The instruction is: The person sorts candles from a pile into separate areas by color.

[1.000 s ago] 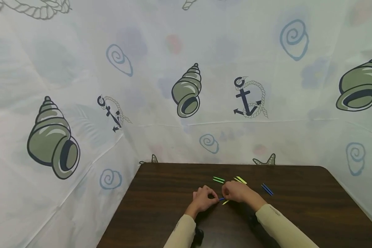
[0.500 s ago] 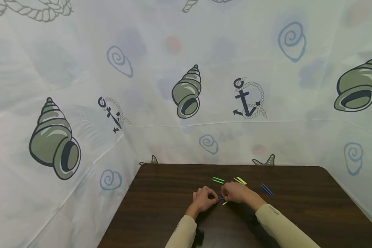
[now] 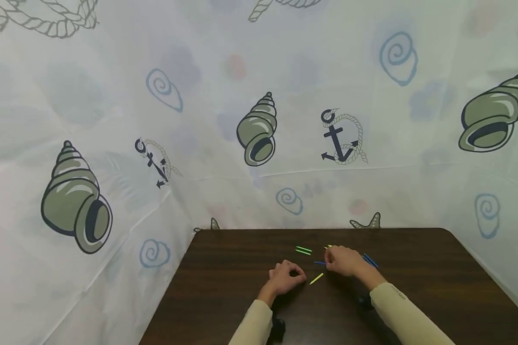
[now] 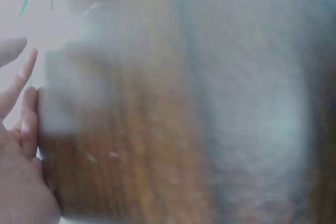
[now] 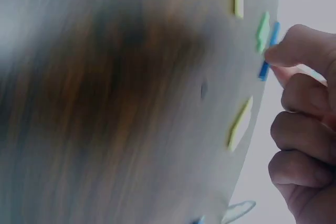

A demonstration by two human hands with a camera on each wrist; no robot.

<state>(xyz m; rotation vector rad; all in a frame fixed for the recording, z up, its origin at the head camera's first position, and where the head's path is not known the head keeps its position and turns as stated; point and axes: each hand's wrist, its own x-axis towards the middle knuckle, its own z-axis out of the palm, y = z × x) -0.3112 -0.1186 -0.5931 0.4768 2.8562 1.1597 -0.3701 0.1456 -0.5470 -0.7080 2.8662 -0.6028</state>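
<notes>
My right hand (image 3: 344, 261) pinches a thin blue stick (image 3: 319, 262) between thumb and forefinger. In the right wrist view this blue stick (image 5: 264, 71) pokes out on both sides of the fingertips, while the other fingers are curled into the palm. Off to the left, my left hand (image 3: 286, 277) is low over the table, thumb and forefinger bent toward each other with nothing seen between them. A single yellow stick (image 3: 316, 279) lies slantwise between the two hands. The left wrist view shows part of the left hand (image 4: 23, 135) at its edge, the fingers loosely extended.
Two green sticks (image 3: 303, 250) lie side by side beyond the hands on the dark wooden table (image 3: 224, 278). Yellow sticks (image 3: 329, 247) are partly hidden behind the right hand, and blue sticks (image 3: 370, 260) lie right of it. A patterned cloth (image 3: 207, 201) hangs behind the table.
The right hand has moved away and to the right with the blue stick, out of the left hand's fingertips. More of the single yellow stick shows. The left hand has barely moved.
</notes>
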